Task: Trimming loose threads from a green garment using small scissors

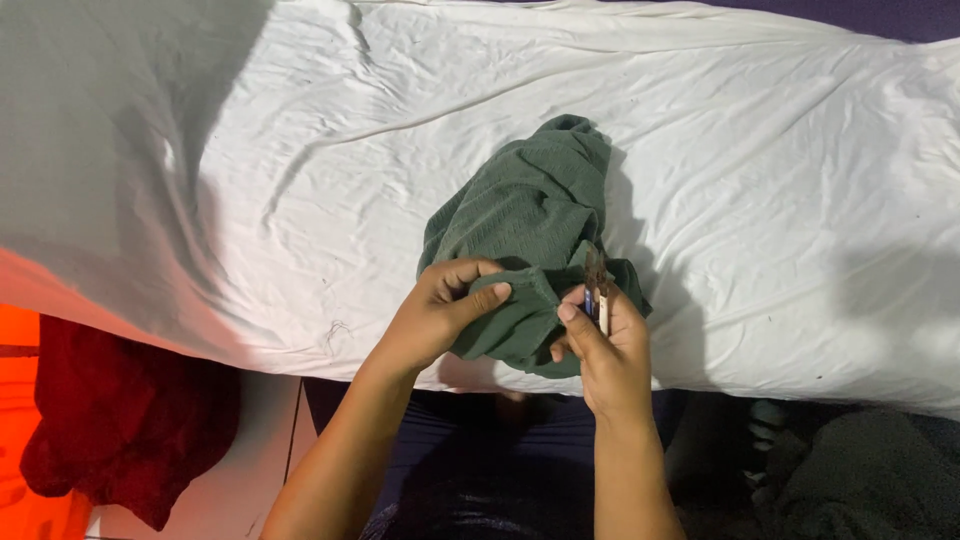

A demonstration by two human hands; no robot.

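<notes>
View from above onto a bed covered by a wrinkled white sheet (300, 150), crossed by soft shadows. Below its near edge, a dark red cloth (120, 420) lies at lower left beside an orange surface (20, 400), and a dark grey fabric heap (870, 480) sits at lower right. A crumpled dark green knitted garment (530, 210) lies on the sheet near the bed's front edge. The left hand (440, 310) pinches its hem between thumb and curled fingers. The right hand (605, 350) grips the fabric alongside a small narrow object (597, 290), fingers closed around both.
</notes>
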